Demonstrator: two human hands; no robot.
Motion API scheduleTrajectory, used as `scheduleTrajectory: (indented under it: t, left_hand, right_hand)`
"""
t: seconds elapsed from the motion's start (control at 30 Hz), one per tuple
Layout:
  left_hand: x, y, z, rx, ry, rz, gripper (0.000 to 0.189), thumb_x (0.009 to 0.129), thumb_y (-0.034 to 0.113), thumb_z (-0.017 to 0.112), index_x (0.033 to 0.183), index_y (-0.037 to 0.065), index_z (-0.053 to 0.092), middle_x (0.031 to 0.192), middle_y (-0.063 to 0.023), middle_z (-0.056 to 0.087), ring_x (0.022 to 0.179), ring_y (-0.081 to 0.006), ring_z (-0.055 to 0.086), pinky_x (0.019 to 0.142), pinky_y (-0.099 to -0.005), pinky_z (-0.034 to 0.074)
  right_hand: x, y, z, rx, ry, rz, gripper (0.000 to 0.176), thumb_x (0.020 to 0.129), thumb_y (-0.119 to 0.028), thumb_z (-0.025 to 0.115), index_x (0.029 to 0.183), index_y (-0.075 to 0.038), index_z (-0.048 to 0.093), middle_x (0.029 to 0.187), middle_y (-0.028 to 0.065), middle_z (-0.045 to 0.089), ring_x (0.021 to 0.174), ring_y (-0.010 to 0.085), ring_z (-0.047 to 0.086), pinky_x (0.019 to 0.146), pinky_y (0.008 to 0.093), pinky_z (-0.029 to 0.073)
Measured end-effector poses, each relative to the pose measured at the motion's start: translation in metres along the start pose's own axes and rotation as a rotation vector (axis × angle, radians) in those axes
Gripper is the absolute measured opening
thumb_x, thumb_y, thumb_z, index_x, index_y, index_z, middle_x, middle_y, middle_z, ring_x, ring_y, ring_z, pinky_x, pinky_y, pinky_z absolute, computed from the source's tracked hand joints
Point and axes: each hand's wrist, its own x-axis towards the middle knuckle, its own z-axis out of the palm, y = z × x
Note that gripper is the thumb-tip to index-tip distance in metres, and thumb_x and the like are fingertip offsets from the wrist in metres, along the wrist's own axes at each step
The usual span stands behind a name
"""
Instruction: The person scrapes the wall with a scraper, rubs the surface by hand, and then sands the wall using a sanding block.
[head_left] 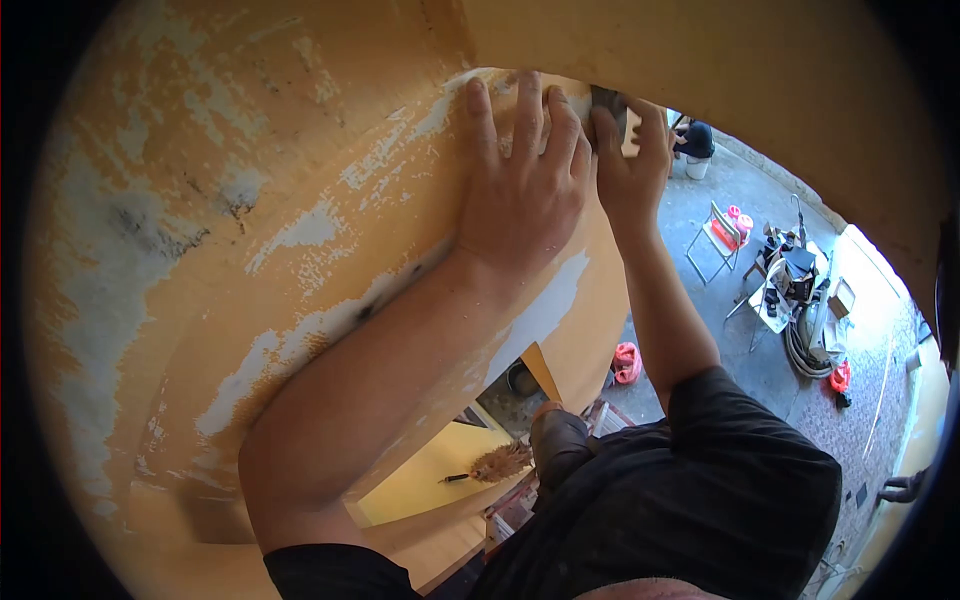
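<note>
My left hand lies against the orange wall, fingers stretched out and spread, holding nothing. Beside it, on the right, my right hand is closed on a dark flat scraper, pressed near the wall's upper edge. Part of the scraper is hidden by my fingers. Around both hands the wall's paint is patchy, with bare whitish areas and dark spots showing through.
An orange surface overhangs at the upper right. Far below, a grey floor holds folding chairs, a coiled hose and red bags. A brown feather duster lies on a yellow surface. A person is beside a white bucket.
</note>
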Motion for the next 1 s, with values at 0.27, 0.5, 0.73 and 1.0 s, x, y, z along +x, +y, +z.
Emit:
scheduleTrajectory:
  t: [0.27,0.5,0.73,1.0]
  left_hand:
    - [0.001,0.003,-0.001,-0.017,-0.023,-0.023,0.026,0.083,0.025,0.059,0.096,0.004,0.069,0.114,-0.0165,0.056,0.13,-0.0417,0.039,0.104,-0.0752,0.023]
    - [0.004,-0.002,-0.005,0.031,-0.047,-0.031,0.03,0.086,0.032,0.061,0.099,0.006,0.068,0.117,-0.0096,0.056,0.13,-0.0345,0.04,0.104,-0.0741,0.02]
    - [0.005,-0.005,-0.004,0.056,-0.054,0.023,0.029,0.084,0.03,0.064,0.097,0.005,0.07,0.117,-0.0108,0.057,0.129,-0.0332,0.042,0.106,-0.0702,0.023]
    - [0.009,-0.006,-0.013,-0.034,-0.061,0.065,0.03,0.084,0.031,0.064,0.1,0.006,0.069,0.12,-0.0109,0.056,0.13,-0.0314,0.04,0.107,-0.0679,0.023]
  right_hand:
    - [-0.016,0.01,-0.008,0.043,-0.027,-0.033,0.037,0.081,-0.015,0.073,0.116,-0.008,0.063,0.104,0.0058,0.063,0.09,0.02,0.054,0.077,0.0315,0.041]
    - [-0.016,0.009,-0.021,0.065,-0.105,0.025,0.036,0.085,-0.018,0.07,0.119,-0.009,0.062,0.107,0.0038,0.062,0.087,0.0171,0.048,0.078,0.0293,0.04]
    - [-0.123,0.069,-0.088,-0.079,-0.313,0.268,0.036,0.085,-0.016,0.068,0.12,-0.011,0.059,0.11,0.0102,0.061,0.101,0.0276,0.053,0.091,0.0376,0.036]
    - [-0.227,0.156,-0.18,-0.374,-0.452,0.564,0.042,0.087,-0.022,0.066,0.126,-0.01,0.055,0.108,0.0131,0.064,0.103,0.0315,0.053,0.099,0.0423,0.033]
